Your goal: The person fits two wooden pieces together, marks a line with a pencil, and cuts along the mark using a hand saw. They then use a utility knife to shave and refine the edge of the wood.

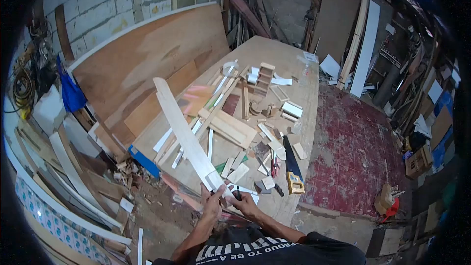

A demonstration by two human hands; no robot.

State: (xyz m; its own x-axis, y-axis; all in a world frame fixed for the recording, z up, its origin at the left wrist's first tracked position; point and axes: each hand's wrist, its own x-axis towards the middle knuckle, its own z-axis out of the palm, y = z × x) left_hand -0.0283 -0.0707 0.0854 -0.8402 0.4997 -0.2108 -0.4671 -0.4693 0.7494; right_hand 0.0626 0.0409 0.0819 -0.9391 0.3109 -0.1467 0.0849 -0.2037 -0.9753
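A long pale wooden board [182, 135] slants over the workbench, its near end close to my body and its rounded far end raised to the upper left. My left hand [212, 202] is closed around the board's left edge near that close end. At the right edge, my right hand [242, 202] also grips it, with a small dark object I cannot make out by the fingers. A small rectangular piece or outline [212, 178] shows on the board's face just beyond my hands. To the right of them lies a handsaw [293, 169] with a yellow handle.
The workbench [274, 51] carries wood strips, a small wooden shelf frame [265, 76], offcuts and red-handled pliers [274, 166]. A large plywood sheet [152, 59] leans behind at the left. Red tiled floor [343, 152] lies to the right. Stacked boards [68, 152] line the left side.
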